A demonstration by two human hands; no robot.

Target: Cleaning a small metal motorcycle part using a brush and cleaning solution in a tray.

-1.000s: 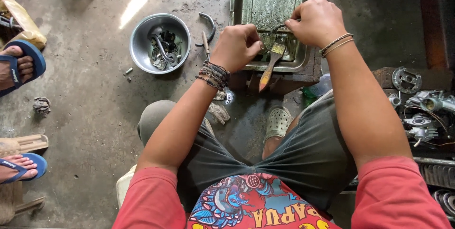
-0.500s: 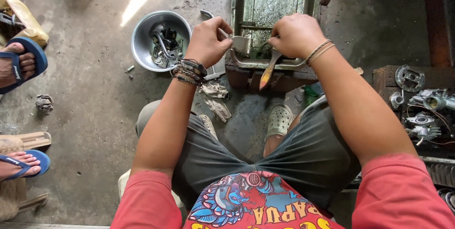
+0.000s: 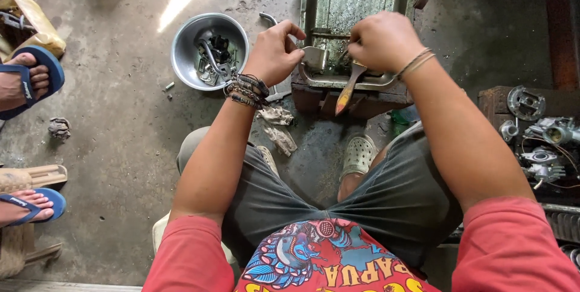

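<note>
Over tray (image 3: 314, 80), left hand (image 3: 275, 53) clamped on metal part (image 3: 315, 57); right hand (image 3: 383, 41) grips brush (image 3: 347, 89) beside it.

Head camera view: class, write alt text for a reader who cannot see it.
Seated over a metal tray on a concrete floor, a person's left hand grips a small metal part while the right hand holds a wooden-handled brush. A steel bowl of metal parts sits to the left; other people's sandalled feet show at the edge.

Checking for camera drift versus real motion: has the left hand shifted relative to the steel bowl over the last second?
Yes. The left hand has moved toward the steel bowl, away from the right hand; the gap between the hands has widened.
</note>
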